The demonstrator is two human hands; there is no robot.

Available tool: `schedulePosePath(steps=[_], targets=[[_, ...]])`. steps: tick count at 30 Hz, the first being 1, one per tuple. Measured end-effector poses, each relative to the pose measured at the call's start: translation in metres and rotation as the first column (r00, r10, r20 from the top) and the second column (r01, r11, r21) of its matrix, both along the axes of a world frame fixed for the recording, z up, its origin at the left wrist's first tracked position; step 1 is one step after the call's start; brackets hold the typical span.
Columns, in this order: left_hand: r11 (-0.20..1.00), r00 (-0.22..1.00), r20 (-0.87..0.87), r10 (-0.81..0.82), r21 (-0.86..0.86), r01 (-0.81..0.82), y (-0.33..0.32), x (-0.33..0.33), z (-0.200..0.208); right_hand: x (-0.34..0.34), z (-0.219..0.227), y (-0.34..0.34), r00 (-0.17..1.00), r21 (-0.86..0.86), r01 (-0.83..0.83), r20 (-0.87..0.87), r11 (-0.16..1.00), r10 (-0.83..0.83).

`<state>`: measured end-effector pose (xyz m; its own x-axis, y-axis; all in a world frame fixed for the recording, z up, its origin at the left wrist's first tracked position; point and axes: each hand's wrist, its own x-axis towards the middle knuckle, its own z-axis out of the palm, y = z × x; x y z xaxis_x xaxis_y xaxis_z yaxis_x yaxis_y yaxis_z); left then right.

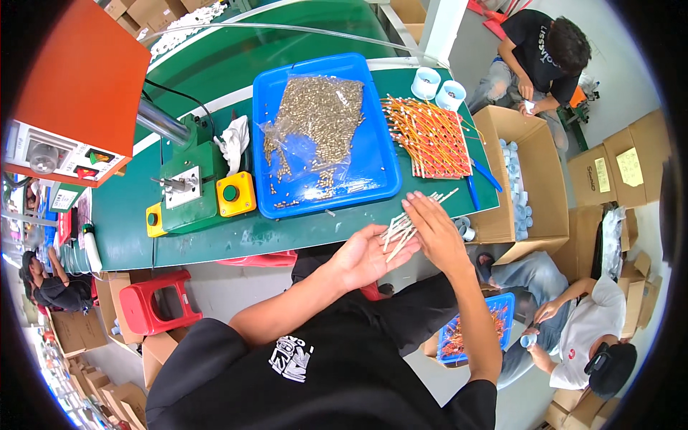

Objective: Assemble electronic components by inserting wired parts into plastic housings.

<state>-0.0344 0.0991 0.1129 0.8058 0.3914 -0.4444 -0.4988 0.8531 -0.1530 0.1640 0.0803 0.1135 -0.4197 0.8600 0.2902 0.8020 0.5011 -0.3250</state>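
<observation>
A loose bundle of thin white sticks (398,233) lies between my hands, just off the near edge of the bench. My left hand (358,259) is turned palm up and carries them on its palm and fingers. From the right, my right hand (438,233) lies over the bundle with its fingers side by side, closing the sticks in against the left hand. Several stick ends poke out past the right fingertips. Beyond the hands, a blue tray (383,168) holds a clear bag of small brass-coloured parts (322,107), with some spilled loose.
Orange wires (430,136) lie on a red pad at the right, beside blue-handled pliers (486,175) and two pale cups (426,83). A green press (188,179) with yellow button boxes stands left. A carton (546,193) holds pale blue cups. Co-workers sit at the right.
</observation>
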Motion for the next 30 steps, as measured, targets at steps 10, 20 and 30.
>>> schedulePosePath(steps=[10,20,30], targets=[[0.998,0.997,-0.068,-0.029,-0.052,0.025,0.004,-0.007,0.002,-0.004,-0.019,-0.003,0.988,0.326,-0.117,0.130,0.938,0.078],[0.968,0.965,-0.173,-0.196,0.124,0.219,0.008,-0.017,0.009,-0.008,-0.028,0.007,0.980,0.492,-0.175,0.170,0.853,0.103],[0.974,0.983,-0.024,-0.180,0.139,0.181,0.020,-0.028,-0.001,-0.009,-0.035,0.020,0.978,0.578,-0.206,0.157,0.790,0.140]])
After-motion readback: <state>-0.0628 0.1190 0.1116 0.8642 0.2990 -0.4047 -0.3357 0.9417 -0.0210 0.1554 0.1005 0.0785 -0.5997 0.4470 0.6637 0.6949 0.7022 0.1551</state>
